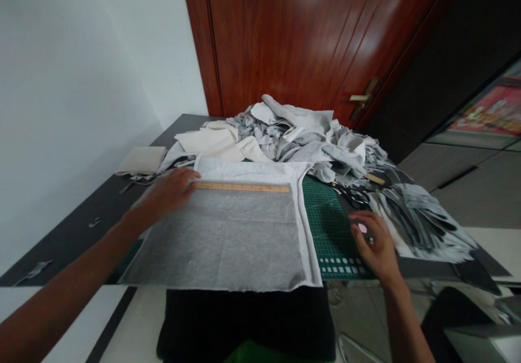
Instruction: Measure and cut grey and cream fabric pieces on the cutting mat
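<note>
Left forearm (93,268) partly hides grey cloth (228,238); probably scissors (350,193) beyond right hand (377,241).

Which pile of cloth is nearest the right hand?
The layered bundle at the right end of the table, beside the right hand; the crumpled heap lies farther off, by the door.

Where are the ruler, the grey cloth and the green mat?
Ruler (244,187): head view, middle of its visible strip.
Grey cloth (244,238): head view, middle of its upper face.
Green mat (323,211): head view, gridded part beside the cloth.
</note>
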### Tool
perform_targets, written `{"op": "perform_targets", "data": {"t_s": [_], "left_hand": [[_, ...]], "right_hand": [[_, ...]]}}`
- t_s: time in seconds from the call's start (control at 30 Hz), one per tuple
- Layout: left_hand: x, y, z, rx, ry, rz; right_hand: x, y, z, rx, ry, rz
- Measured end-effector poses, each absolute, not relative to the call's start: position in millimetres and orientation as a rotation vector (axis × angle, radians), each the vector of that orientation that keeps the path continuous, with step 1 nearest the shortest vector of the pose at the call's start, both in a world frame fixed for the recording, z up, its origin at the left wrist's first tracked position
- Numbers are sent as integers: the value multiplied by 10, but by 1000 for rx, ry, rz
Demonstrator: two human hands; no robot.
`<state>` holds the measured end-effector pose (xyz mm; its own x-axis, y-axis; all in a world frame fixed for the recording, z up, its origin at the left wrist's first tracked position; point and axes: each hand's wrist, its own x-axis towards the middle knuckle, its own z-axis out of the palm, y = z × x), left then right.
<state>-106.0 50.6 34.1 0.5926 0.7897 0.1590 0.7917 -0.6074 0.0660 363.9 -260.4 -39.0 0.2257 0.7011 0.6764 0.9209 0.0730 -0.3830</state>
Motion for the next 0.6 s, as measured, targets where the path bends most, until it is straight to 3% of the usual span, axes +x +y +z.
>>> {"op": "perform_targets", "data": {"t_s": [0.23, 0.4, 0.6], "left_hand": [[141, 401, 72, -3117, -710, -334], [539, 536, -185, -3219, -558, -452], [553, 612, -321, -3418, -516, -696]], "right_hand": [[3125, -1442, 112, -1174, -2354, 271], [3396, -784, -56, -1154, -2436, 247], [3653, -635, -309, -1306, -2333, 238]]}}
